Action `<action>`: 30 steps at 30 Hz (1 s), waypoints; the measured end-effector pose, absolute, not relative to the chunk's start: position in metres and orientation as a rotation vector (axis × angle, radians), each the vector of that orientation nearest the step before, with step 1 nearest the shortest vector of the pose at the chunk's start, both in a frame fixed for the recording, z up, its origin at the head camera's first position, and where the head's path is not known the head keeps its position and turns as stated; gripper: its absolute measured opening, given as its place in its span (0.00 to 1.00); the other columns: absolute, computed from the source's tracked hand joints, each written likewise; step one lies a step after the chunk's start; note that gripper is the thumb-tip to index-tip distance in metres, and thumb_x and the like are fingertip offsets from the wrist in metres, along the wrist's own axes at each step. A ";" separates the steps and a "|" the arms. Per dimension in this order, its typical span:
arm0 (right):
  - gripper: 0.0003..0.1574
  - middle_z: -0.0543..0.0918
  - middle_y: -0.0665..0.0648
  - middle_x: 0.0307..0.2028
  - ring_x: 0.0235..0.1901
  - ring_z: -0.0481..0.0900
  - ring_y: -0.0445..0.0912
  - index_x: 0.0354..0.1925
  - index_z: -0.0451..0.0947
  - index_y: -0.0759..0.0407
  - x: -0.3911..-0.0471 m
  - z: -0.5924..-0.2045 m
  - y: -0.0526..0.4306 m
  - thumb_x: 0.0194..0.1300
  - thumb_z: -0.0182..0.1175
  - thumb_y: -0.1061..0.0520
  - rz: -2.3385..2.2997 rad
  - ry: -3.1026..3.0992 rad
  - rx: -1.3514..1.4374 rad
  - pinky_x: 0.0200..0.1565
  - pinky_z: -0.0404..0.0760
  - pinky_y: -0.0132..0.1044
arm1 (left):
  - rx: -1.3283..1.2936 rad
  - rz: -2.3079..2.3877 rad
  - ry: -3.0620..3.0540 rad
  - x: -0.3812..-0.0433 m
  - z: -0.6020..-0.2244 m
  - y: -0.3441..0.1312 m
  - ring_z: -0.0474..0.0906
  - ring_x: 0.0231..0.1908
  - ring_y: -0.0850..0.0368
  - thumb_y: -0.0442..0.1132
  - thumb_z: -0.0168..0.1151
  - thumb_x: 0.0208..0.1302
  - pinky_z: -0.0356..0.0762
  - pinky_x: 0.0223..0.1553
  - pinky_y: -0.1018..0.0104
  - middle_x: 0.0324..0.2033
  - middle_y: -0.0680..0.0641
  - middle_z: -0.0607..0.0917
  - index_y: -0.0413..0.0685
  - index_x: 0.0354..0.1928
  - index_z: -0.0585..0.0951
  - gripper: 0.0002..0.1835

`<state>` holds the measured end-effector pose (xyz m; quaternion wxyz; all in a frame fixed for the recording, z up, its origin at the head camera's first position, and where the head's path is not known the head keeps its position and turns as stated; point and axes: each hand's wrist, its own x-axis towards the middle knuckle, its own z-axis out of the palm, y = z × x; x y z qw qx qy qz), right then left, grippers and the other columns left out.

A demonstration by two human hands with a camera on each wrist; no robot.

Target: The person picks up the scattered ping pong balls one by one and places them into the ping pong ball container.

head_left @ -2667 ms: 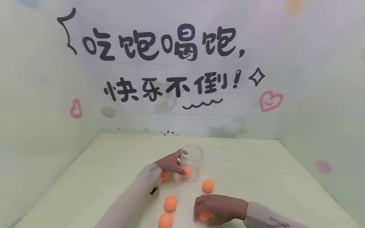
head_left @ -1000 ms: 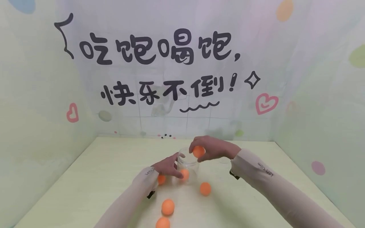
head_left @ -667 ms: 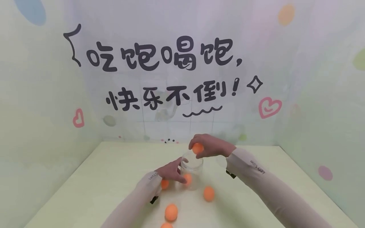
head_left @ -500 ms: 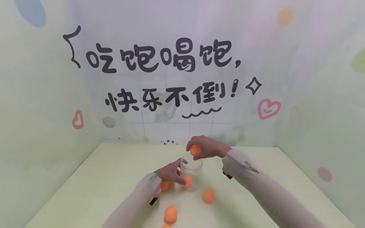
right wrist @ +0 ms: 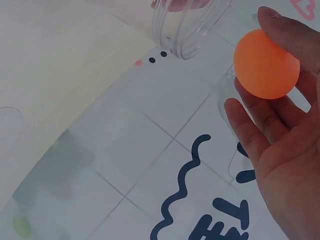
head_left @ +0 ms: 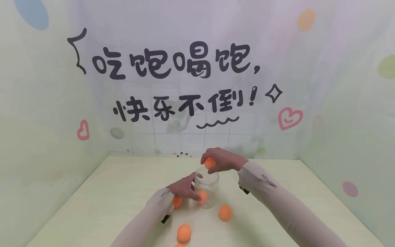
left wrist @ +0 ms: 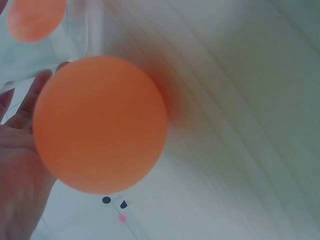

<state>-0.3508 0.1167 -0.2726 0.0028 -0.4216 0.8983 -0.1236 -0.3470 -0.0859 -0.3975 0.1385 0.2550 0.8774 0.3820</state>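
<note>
My left hand (head_left: 184,188) grips a clear plastic jar (head_left: 211,192) that stands upright on the table, thumb in front and fingers round the far side. Low in the jar an orange ball (head_left: 202,197) shows through the wall. Just over the open mouth, my right hand (head_left: 224,160) pinches another orange ping-pong ball (head_left: 210,163) between thumb and fingers. The right wrist view has this ball (right wrist: 266,64) apart from the jar's threaded rim (right wrist: 172,37). Beside my left wrist lies one more ball (head_left: 177,202), which fills much of the left wrist view (left wrist: 100,125).
On the pale table (head_left: 92,206), a loose ball (head_left: 225,212) lies front right of the jar. Another ball (head_left: 184,233) is nearer me, with one more cut off at the bottom edge. A faint clear disc (right wrist: 9,134) lies flat to the right. A printed backdrop encloses the table.
My right hand has picked up a ball from the front of the table and carried it up to the jar's mouth, lately shifting slightly left. My left hand keeps its hold on the jar.
</note>
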 end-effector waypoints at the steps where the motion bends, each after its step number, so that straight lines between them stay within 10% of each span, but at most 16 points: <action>1: 0.17 0.80 0.50 0.40 0.37 0.74 0.42 0.42 0.81 0.52 -0.351 -0.273 0.117 0.50 0.69 0.62 -0.386 2.816 -1.316 0.43 0.72 0.33 | 0.736 1.103 2.537 -0.347 -0.398 -0.086 0.75 0.40 0.55 0.40 0.73 0.48 0.72 0.40 0.61 0.49 0.46 0.74 0.46 0.63 0.63 0.40; 30: 0.21 0.80 0.53 0.47 0.46 0.77 0.49 0.46 0.80 0.55 -0.350 -0.272 0.118 0.52 0.70 0.62 -0.370 2.803 -1.272 0.50 0.75 0.39 | 0.797 1.127 2.504 -0.346 -0.395 -0.090 0.76 0.39 0.57 0.43 0.73 0.48 0.73 0.40 0.63 0.47 0.47 0.76 0.45 0.62 0.63 0.40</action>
